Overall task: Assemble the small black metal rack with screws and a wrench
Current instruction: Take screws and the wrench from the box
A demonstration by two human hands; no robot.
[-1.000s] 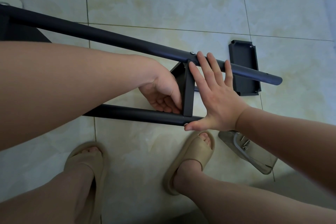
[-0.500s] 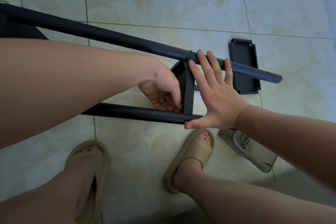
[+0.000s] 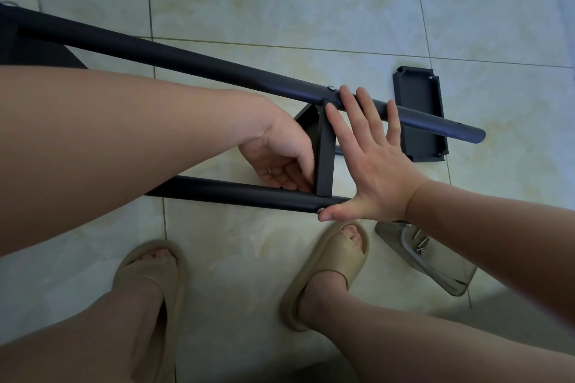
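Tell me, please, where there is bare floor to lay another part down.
Bare tile lies beyond the far tube and right of the black panel. A smaller patch sits between the sandals. Between that tube and the near tube it is crowded: the left hand and right hand meet at the bracket.

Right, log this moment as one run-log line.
step: fitting crosspiece | left hand: curled beside crosspiece, grip unclear | right hand: flat, spanning both tubes | spare panel: floor | screws: clear bag
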